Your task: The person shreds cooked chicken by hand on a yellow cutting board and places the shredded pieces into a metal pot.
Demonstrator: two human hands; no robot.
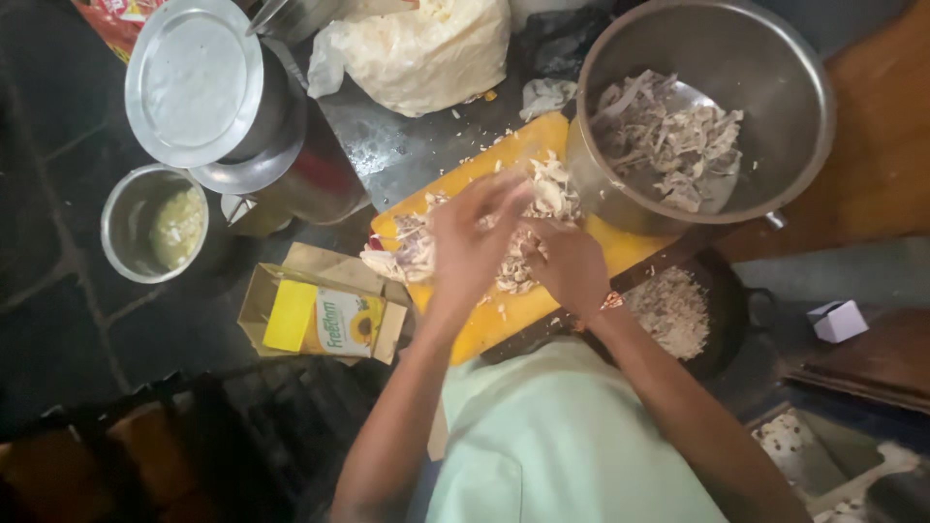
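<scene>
Both hands work in a pile of shredded meat (pixel 528 232) on a yellow board (pixel 504 320) on the dark worktop (pixel 397 145). The left hand (pixel 472 242) hovers with fingers loosely spread over it, blurred; the right hand (pixel 572 266) rests curled on the shreds. A steel bowl (pixel 765 58) holding more shreds stands just beside the board.

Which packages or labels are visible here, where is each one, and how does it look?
Carton: left of the yellow board, lying flat on opened brown cardboard; rectangular, yellow and white with a flower picture.
Red packet: top left corner, mostly cut off; red with yellow.
White bag: top centre, crumpled, unprinted.
Small box: right edge, white, open flap.
</scene>
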